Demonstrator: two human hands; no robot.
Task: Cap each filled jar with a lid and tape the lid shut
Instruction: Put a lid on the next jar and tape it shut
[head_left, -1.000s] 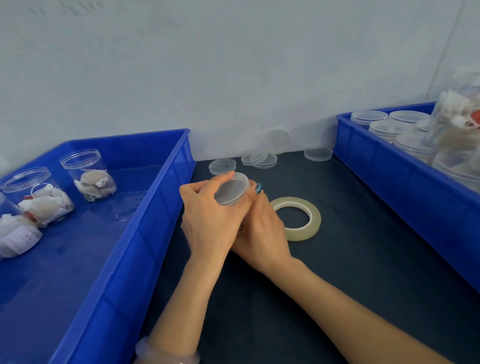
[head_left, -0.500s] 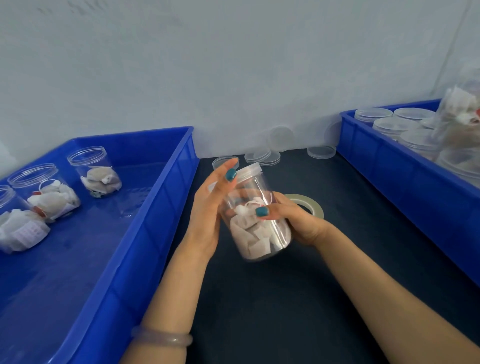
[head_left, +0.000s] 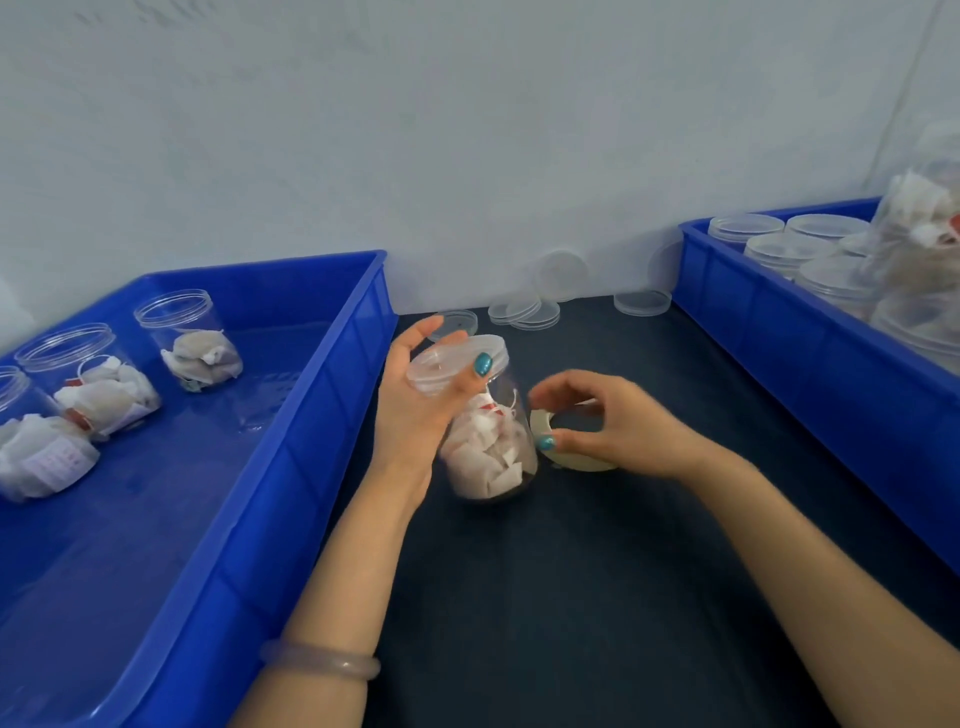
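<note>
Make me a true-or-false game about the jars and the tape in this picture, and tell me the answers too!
1. The left hand holds a filled jar with a lid on top. True.
2. The right hand is picking up scissors. False: its fingers curl around the tape roll on the dark table.
3. The jars in the left bin all have lids on. False: those in view have open tops.
4. Loose lids lie on the table near the wall. True.
</note>
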